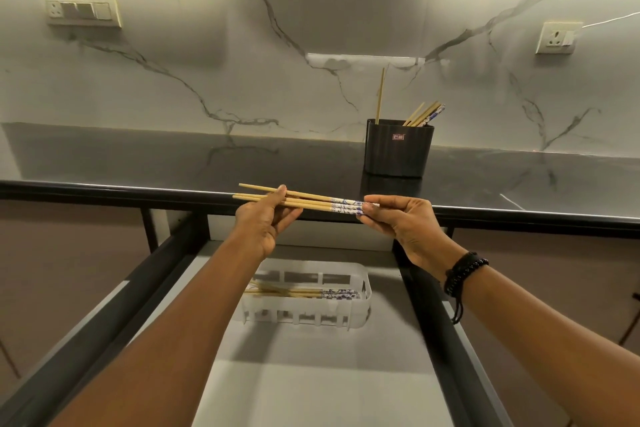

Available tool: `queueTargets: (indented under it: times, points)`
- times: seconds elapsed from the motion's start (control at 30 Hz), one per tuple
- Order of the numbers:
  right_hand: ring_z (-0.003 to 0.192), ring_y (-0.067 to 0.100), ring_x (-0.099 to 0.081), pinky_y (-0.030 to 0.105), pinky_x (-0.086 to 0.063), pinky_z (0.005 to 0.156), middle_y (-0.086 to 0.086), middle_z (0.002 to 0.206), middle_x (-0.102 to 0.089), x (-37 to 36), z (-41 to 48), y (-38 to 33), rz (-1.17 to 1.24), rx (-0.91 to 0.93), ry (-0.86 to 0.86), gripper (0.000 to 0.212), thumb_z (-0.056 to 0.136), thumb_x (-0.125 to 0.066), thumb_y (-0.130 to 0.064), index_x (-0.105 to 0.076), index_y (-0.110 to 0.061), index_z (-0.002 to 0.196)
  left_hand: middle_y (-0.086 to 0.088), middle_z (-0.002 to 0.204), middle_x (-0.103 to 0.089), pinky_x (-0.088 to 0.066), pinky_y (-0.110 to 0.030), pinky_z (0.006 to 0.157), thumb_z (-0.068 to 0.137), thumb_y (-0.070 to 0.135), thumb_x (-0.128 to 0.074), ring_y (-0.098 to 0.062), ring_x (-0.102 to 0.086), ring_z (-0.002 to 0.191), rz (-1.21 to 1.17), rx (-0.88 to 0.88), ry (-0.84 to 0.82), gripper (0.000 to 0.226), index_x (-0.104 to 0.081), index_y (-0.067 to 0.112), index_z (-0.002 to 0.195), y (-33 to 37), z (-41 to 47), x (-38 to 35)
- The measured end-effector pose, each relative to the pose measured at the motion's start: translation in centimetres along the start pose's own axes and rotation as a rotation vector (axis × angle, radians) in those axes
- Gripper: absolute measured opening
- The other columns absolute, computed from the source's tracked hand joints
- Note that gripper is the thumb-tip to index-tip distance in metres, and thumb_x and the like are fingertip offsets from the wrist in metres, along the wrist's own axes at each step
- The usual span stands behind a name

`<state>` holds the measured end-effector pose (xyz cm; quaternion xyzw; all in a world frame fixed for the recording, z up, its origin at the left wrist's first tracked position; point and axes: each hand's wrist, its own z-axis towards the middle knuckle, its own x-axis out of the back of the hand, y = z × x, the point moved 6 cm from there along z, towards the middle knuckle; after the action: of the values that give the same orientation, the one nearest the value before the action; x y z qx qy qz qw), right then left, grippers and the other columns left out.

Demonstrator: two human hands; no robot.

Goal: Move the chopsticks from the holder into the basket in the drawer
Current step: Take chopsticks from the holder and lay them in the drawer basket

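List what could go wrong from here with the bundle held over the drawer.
1. The held chopsticks are splayed at the left hand, so one may slip from that grip.
2. The basket is narrow; a slanted drop could miss it.
3. Chopsticks in the holder lean outward and could tip it when pulled.

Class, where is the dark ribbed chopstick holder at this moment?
In the head view, the dark ribbed plastic holder stands right of centre on the dark countertop, against the marble wall, beyond both hands.
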<state>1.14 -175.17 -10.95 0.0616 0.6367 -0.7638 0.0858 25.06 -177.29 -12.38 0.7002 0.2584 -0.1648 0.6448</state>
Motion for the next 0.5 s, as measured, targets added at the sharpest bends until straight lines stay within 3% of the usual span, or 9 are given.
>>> queueTargets:
  times: [0.27,0.4,0.5]
  points:
    - [0.086,0.024,-0.076,0.022,-0.061,0.066,0.014,0.094,-0.077,1.3,0.2,0.9,-0.052,-0.04,-0.02,0.021,0.066,-0.076,-0.009,-0.077,-0.006,0.087,-0.01,0.088,-0.068,-0.059,-0.028,0.071,0.088,0.016,-0.066,-0.017,-0.07,0.076,0.182,-0.072,0.376,0.012,-0.058,0.01,0.082,1.3,0.8,4.2]
    - [0.088,0.025,-0.076,0.022,-0.061,0.066,0.015,0.096,-0.077,1.7,0.3,1.5,-0.111,-0.072,-0.047,0.021,0.067,-0.076,-0.01,-0.078,-0.008,0.088,-0.009,0.086,-0.062,-0.059,-0.031,0.076,0.088,0.012,-0.064,-0.017,-0.065,0.079,0.215,-0.04,0.434,0.015,-0.05,0.011,0.088,1.2,1.6,5.7]
    - [0.086,0.024,-0.076,0.021,-0.06,0.063,0.014,0.094,-0.077,1.6,0.3,2.4,-0.16,-0.109,-0.06,0.021,0.065,-0.077,-0.011,-0.078,-0.009,0.086,-0.01,0.094,-0.06,-0.053,-0.027,0.064,0.088,0.012,-0.059,-0.016,-0.058,0.078,0.334,-0.033,0.471,0.017,-0.049,0.011,0.102,1.1,1.8,6.8]
